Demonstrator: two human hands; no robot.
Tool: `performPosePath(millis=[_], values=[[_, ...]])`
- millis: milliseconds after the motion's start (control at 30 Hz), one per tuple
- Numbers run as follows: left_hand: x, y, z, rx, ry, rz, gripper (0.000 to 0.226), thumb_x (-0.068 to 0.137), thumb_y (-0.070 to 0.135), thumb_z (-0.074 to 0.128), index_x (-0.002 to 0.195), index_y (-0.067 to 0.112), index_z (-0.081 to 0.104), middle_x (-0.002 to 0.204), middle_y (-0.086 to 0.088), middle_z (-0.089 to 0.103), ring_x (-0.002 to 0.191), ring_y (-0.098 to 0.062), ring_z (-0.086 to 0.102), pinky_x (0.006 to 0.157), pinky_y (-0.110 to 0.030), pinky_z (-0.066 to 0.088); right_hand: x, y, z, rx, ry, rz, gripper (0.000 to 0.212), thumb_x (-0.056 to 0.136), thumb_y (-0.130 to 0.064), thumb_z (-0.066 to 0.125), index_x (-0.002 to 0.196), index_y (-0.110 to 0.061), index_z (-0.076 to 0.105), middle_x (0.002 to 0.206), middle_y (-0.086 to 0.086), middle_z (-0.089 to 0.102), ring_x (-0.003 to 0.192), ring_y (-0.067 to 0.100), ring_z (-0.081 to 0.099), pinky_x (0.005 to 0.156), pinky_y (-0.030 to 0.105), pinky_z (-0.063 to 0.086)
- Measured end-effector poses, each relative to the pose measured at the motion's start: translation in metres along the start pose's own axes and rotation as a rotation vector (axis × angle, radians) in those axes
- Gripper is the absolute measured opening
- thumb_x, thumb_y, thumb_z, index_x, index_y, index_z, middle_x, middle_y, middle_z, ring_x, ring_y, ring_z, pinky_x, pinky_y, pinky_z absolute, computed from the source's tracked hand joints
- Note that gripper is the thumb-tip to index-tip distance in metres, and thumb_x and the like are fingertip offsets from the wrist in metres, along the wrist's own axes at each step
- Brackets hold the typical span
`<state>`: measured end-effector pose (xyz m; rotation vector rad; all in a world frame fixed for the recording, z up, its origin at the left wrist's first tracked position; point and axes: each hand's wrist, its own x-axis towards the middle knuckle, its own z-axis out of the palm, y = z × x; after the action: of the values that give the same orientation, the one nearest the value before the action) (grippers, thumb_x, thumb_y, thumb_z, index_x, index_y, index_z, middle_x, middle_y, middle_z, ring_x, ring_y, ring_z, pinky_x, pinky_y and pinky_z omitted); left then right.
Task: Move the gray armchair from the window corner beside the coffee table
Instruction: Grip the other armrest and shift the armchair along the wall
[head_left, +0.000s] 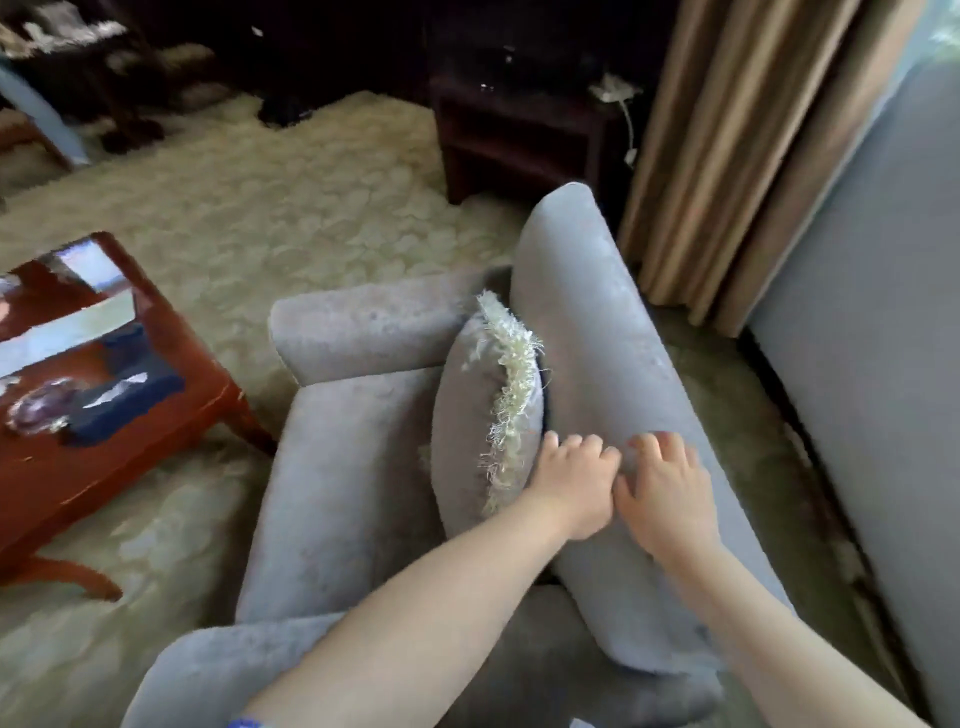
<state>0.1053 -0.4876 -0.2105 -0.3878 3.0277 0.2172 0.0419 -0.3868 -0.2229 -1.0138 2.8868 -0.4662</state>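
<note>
The gray armchair (343, 493) fills the middle of the head view, its backrest (587, 322) running from upper centre toward the lower right. A gray cushion with a cream fringe (478, 415) leans against the backrest. My left hand (574, 483) grips the top edge of the backrest, its fingers curled over the front side next to the cushion. My right hand (667, 493) lies right beside it on the backrest, fingers curved over the top. The red-brown coffee table (171, 358) with a glossy top stands at the left, close to the chair's far armrest.
Beige curtains (727, 156) hang at the upper right, with a gray wall panel (872, 364) beside the chair. A dark wooden side table (524, 135) stands behind the armchair. Cream patterned carpet (270, 208) covers the floor. Dark furniture lines the back.
</note>
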Motion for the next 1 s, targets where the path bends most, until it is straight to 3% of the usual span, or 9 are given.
performPosePath(millis=[100,200,267,367,500,633,767,900,1000], values=[[0.010,0.027,0.016,-0.080,0.016,0.248,0.022,0.092,0.020,0.038,0.107,0.011,0.051,0.114,-0.012,0.051,0.104,-0.034,0.048,0.085,-0.043,0.033,-0.033,0.020,-0.001,-0.025,0.144,0.361,0.038,0.077,-0.023,0.066,0.107,0.000,0.061,0.121,0.023,0.054,0.105,0.044,0.050,0.080,0.047,0.044],[0.018,0.058,0.031,-0.102,0.035,0.499,0.020,0.091,0.017,0.042,0.107,0.010,0.053,0.119,-0.012,0.049,0.106,-0.033,0.045,0.085,-0.042,0.033,-0.062,0.035,0.004,-0.005,0.079,0.768,0.040,0.091,-0.036,0.044,0.113,-0.004,0.055,0.124,0.020,0.051,0.106,0.041,0.050,0.083,0.047,0.043],[0.024,0.081,0.038,-0.154,-0.001,0.600,0.021,0.091,0.015,0.042,0.106,0.008,0.055,0.122,-0.012,0.048,0.111,-0.031,0.042,0.092,-0.039,0.029,-0.073,0.042,0.006,0.059,0.043,0.909,0.040,0.096,-0.035,0.029,0.109,-0.007,0.055,0.114,0.017,0.057,0.102,0.039,0.054,0.083,0.045,0.046],[0.037,0.098,0.049,-0.126,-0.022,0.654,0.027,0.096,0.025,0.037,0.102,0.009,0.059,0.113,-0.009,0.054,0.112,-0.028,0.045,0.103,-0.036,0.023,-0.074,0.051,0.011,0.205,0.147,1.064,0.044,0.098,-0.030,0.023,0.102,-0.007,0.060,0.108,0.015,0.062,0.100,0.037,0.057,0.083,0.042,0.047],[0.061,0.094,0.062,0.104,0.020,0.753,0.040,0.097,0.034,0.025,0.108,0.015,0.058,0.117,-0.003,0.055,0.120,-0.024,0.039,0.112,-0.050,0.005,-0.067,0.064,0.026,0.111,0.176,1.091,0.045,0.096,-0.031,0.023,0.099,-0.010,0.062,0.104,0.012,0.064,0.098,0.035,0.058,0.079,0.039,0.048],[0.075,0.099,0.060,0.140,-0.038,0.737,0.044,0.097,0.041,0.025,0.106,0.018,0.061,0.114,-0.003,0.060,0.112,-0.024,0.049,0.109,-0.048,0.016,-0.063,0.074,0.034,0.065,0.156,1.072,0.044,0.095,-0.029,0.020,0.099,-0.014,0.061,0.104,0.007,0.064,0.098,0.031,0.059,0.070,0.033,0.041],[0.077,0.107,0.062,0.134,-0.013,0.638,0.046,0.095,0.041,0.024,0.098,0.022,0.065,0.111,-0.003,0.064,0.108,-0.025,0.053,0.104,-0.044,0.023,-0.064,0.074,0.038,0.084,0.235,1.053,0.048,0.093,-0.033,0.019,0.095,-0.017,0.064,0.100,0.008,0.065,0.094,0.032,0.060,0.072,0.035,0.042],[0.079,0.111,0.066,0.192,0.028,0.594,0.044,0.095,0.038,0.024,0.113,0.025,0.063,0.126,-0.001,0.055,0.114,-0.023,0.050,0.100,-0.041,0.028,-0.065,0.076,0.040,0.066,0.249,1.042,0.048,0.095,-0.033,0.019,0.094,-0.017,0.065,0.099,0.007,0.066,0.093,0.030,0.060,0.066,0.033,0.038],[0.078,0.113,0.066,0.250,0.028,0.598,0.046,0.095,0.038,0.022,0.116,0.022,0.060,0.124,-0.004,0.057,0.116,-0.025,0.048,0.098,-0.040,0.028,-0.067,0.077,0.039,0.047,0.287,1.026,0.049,0.097,-0.033,0.019,0.097,-0.015,0.065,0.102,0.009,0.065,0.097,0.031,0.059,0.068,0.033,0.035]])
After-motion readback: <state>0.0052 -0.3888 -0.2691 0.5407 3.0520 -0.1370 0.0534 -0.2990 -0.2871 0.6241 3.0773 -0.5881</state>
